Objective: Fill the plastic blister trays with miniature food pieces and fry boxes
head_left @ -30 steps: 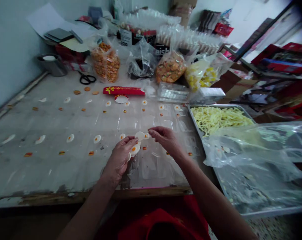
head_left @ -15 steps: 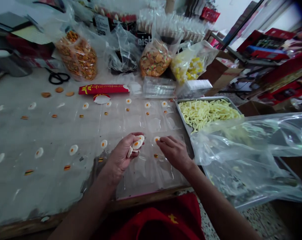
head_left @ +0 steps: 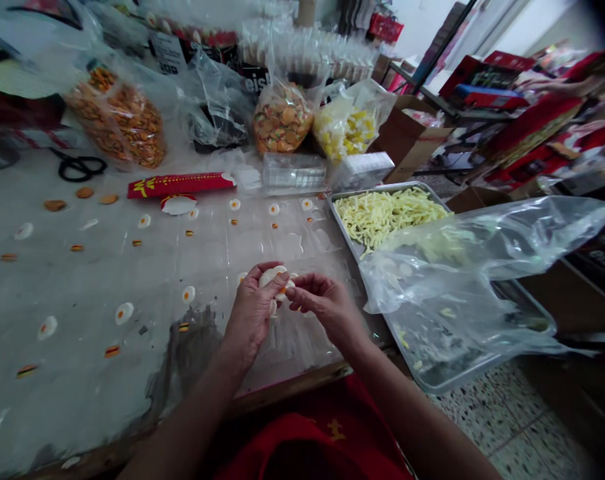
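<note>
My left hand (head_left: 252, 310) is closed around several small fried-egg sweets (head_left: 272, 275), white with orange-yellow centres. Thumb and fingers of my right hand (head_left: 327, 303) pinch at the edge of that bunch, on one egg sweet. Both hands are just above the table, over clear plastic packaging (head_left: 292, 343) laid out in rows. Single egg sweets, such as this one (head_left: 189, 294), lie on the plastic to the left. Tiny burger sweets (head_left: 183, 327) lie nearer me in the same rows. What lies directly beneath my hands is partly hidden.
On the right, a metal tray (head_left: 355, 248) holds pale yellow fry-shaped pieces, partly under a plastic bag (head_left: 502, 233). Filled bags, including one of burger sweets (head_left: 282, 123), stand at the back. Scissors (head_left: 82, 168) and a red package (head_left: 182, 183) lie before them.
My right hand has come from an egg sweet on the plastic to the bunch in my left hand. The view has turned right, shifting the scene leftward.
</note>
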The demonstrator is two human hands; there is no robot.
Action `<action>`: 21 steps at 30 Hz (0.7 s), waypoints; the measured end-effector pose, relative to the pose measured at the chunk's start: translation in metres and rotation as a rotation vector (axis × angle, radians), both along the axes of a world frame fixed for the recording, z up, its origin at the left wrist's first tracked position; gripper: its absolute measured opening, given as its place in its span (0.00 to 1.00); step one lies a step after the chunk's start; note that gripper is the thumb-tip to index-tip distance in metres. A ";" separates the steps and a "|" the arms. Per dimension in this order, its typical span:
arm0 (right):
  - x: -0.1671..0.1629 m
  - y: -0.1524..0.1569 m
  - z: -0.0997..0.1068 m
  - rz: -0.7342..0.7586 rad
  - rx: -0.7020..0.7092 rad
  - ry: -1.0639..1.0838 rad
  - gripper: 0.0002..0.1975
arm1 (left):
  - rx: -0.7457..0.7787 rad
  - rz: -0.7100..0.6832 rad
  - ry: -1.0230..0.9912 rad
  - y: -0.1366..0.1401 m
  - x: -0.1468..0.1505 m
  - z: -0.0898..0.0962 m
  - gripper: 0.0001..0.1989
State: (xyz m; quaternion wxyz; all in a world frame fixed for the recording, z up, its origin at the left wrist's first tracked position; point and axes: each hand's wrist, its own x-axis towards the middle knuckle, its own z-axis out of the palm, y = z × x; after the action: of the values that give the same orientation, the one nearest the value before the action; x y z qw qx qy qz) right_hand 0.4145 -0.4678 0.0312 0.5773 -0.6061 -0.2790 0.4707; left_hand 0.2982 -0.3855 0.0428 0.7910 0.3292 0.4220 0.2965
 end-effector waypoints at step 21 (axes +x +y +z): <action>0.025 -0.029 -0.010 -0.193 -0.024 -0.267 0.15 | -0.203 -0.109 0.107 -0.006 -0.011 -0.005 0.25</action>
State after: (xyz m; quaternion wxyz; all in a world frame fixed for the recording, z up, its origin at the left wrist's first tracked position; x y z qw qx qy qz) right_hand 0.4394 -0.4964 0.0216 0.5703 -0.6942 -0.2879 0.3316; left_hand 0.2875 -0.3917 0.0378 0.8116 0.2851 0.4728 0.1908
